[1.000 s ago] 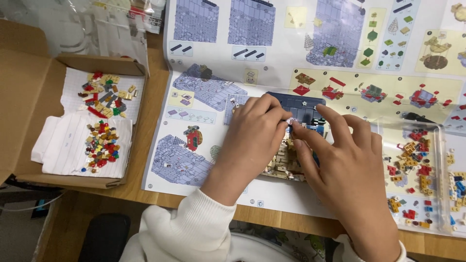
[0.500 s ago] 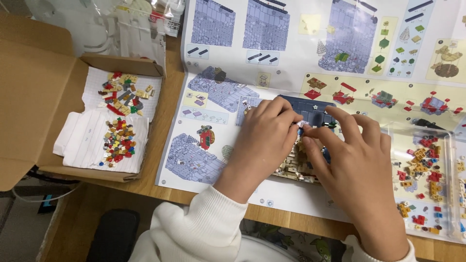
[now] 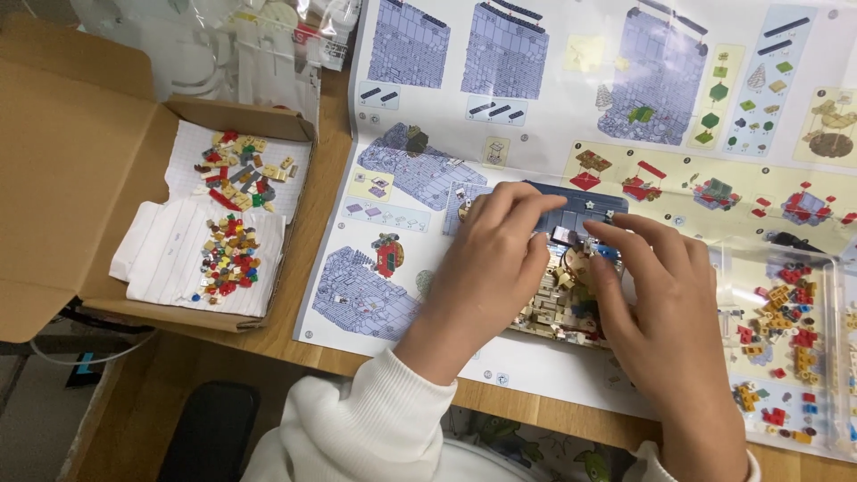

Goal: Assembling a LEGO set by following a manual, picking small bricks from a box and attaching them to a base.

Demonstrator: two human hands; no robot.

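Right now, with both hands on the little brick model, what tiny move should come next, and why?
Probably press down gently with the right hand while the left hand steadies the tan and dark-blue toy-brick model. Both hands' fingertips already meet on its top, above the open paper instruction sheet, so a piece seems about to seat.

Brick model (image 3: 561,299): tan and beige base, dark blue top, part-built, flat on instruction sheet (image 3: 536,143) near table's front edge, mostly covered by both hands.
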